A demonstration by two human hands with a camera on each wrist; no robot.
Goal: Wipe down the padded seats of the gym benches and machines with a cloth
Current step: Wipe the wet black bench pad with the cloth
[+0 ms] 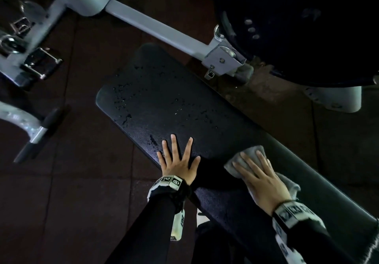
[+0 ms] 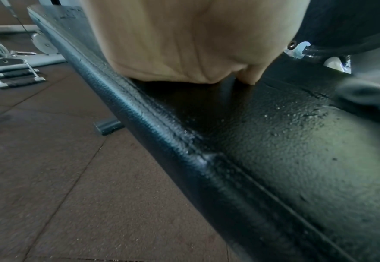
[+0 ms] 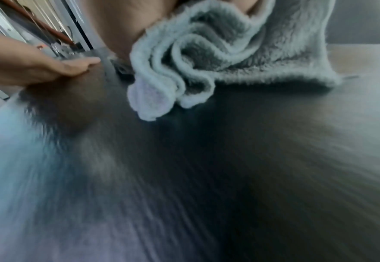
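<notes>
Machinery crowds the upper part of the head view: a pale grey machine frame [image 1: 155, 26] runs diagonally from upper left toward centre right, a large black round pad [image 1: 297, 28] fills the upper right corner, and chrome cable handles [image 1: 39, 63] lie at the left edge on the dark rubber-tiled floor [image 1: 71, 181]. None of these touches the bench seat.

The padded bench seat [image 1: 164, 104] is long, black and grained, and stretches from the centre of the frame down to the lower right. Water droplets [image 1: 127, 118] bead on its upper end. A stitched seam runs along its edge in the left wrist view.

The left hand [image 1: 178, 161] lies flat on the seat's near edge, fingers spread wide and straight, holding nothing. At lower right, the right hand [image 1: 260, 179] presses with straight fingers on a folded grey cloth [image 1: 242, 161], which lies on the seat. The right wrist view shows its fluffy folds [image 3: 206, 58] under the palm; the seat there is blurred.
</notes>
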